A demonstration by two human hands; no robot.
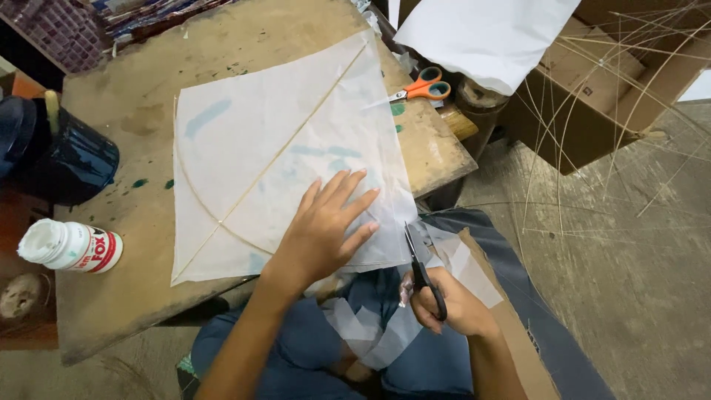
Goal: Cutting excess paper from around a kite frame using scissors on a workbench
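Black scissors [422,268] sit gripped in the right hand [453,302], blades at the paper kite's [281,159] near corner; left hand [326,230] lies flat, fingers spread, on that kite

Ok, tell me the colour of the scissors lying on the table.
Orange handles with teal-lined loops, head view.

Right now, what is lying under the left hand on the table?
The left hand presses flat on a white paper kite with thin sticks, lying on the wooden table. What lies beneath the palm is covered.
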